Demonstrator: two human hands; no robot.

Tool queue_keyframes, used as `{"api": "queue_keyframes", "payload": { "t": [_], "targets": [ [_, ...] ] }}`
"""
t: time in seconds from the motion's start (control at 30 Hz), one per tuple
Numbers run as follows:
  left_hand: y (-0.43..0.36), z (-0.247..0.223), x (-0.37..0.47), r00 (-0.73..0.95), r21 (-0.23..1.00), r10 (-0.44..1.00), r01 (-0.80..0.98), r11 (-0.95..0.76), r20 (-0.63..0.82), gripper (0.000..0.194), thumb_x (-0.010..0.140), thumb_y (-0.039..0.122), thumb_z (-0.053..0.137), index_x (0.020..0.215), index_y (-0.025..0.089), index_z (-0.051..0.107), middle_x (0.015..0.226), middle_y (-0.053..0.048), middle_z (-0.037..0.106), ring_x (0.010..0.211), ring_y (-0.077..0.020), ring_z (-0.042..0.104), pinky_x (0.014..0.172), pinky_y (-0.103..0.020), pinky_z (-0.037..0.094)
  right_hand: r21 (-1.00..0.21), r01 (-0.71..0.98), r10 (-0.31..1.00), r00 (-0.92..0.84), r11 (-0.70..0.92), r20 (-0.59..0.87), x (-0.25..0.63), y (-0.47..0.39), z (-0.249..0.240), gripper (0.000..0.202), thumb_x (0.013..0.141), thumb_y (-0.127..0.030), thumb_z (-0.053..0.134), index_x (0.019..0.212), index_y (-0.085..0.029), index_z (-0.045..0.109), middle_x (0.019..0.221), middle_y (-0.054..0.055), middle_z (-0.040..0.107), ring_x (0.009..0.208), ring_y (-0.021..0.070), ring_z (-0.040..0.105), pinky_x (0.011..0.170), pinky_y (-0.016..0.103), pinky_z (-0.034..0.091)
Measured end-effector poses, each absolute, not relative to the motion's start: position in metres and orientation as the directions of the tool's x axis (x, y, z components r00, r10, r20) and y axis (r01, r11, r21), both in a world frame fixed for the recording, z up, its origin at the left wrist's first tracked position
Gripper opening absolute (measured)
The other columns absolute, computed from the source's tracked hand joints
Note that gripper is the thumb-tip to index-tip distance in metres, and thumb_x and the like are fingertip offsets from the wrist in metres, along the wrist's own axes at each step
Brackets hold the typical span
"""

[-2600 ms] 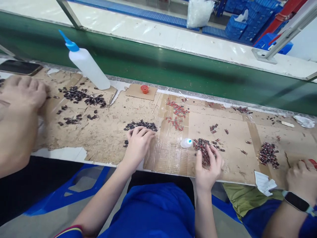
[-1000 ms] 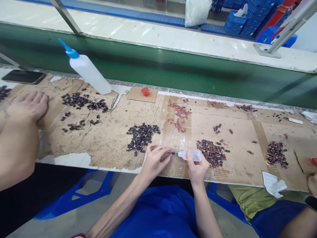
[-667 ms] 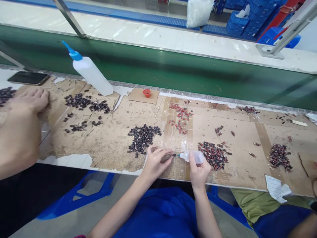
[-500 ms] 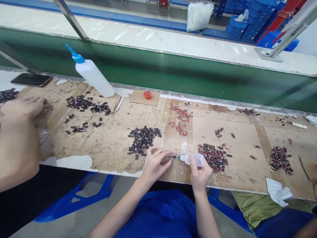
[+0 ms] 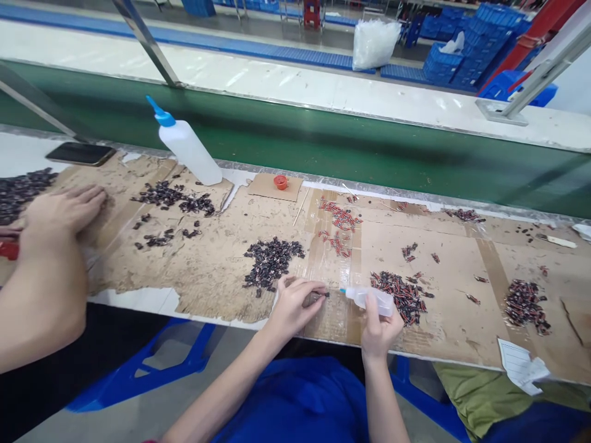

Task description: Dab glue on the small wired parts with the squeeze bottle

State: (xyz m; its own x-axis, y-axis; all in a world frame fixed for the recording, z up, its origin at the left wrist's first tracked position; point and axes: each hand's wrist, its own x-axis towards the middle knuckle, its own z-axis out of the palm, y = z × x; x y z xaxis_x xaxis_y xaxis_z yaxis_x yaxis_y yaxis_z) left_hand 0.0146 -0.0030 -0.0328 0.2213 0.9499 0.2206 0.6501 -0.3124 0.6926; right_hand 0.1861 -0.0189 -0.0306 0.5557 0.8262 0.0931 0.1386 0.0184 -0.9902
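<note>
The left hand pinches a small part. At its three o'clock, blue tip just apart, the right hand's thumb and fingers grip a small bottle. Overly hard squeezing (the plastic looks soft) could cause spillage; a slack pinch could drop the part.

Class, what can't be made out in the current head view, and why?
All in the head view:
Dark part: mostly hidden by the left hand pinching it.
Small bottle: partly covered by the right hand; contents unclear.
Paper slip: writing too small to read.
Red object, far left: cut off by the picture's edge.
</note>
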Motion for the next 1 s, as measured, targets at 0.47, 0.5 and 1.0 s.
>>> {"api": "queue_keyframes", "payload": {
  "t": [0.47, 0.5, 1.0],
  "targets": [
    [0.132, -0.015, 0.001, 0.274, 0.398, 0.933, 0.849, -0.348, 0.232, 0.004, 0.081, 0.023, 0.067, 0.079, 0.023, 0.072, 0.086, -0.007, 0.075, 0.090, -0.0274, 0.065, 0.075, -0.038, 0.045, -0.971, 0.178, 0.906, 0.366, 0.157, 0.214, 0.170, 0.003, -0.042, 0.045, 0.067, -0.029, 0.076, 0.085, -0.025, 0.035, 0.096, 0.006, 0.068, 0.088, 0.0183, 0.070, 0.081, 0.036, 0.058],
    [0.135, -0.019, 0.002, 0.288, 0.392, 0.929, 0.847, -0.360, 0.231, 0.005, 0.081, 0.021, 0.067, 0.079, 0.023, 0.072, 0.083, -0.006, 0.075, 0.088, -0.0269, 0.065, 0.075, -0.038, 0.046, -0.965, 0.200, 0.902, 0.362, 0.170, 0.234, 0.170, 0.003, -0.043, 0.045, 0.068, -0.028, 0.076, 0.087, -0.025, 0.036, 0.097, 0.006, 0.067, 0.089, 0.0185, 0.070, 0.081, 0.037, 0.058],
    [0.093, -0.013, 0.012, 0.311, 0.482, 0.884, 0.749, -0.454, 0.348, 0.020, 0.090, 0.008, 0.043, 0.086, 0.019, 0.060, 0.089, -0.009, 0.062, 0.091, -0.0242, 0.057, 0.083, -0.038, 0.047, -0.713, 0.551, 0.679, 0.321, 0.434, 0.661, 0.162, -0.034, -0.015, 0.026, 0.082, -0.017, 0.067, 0.104, -0.022, 0.054, 0.092, 0.007, 0.064, 0.085, 0.0191, 0.065, 0.059, 0.030, 0.056]
  ]
}}
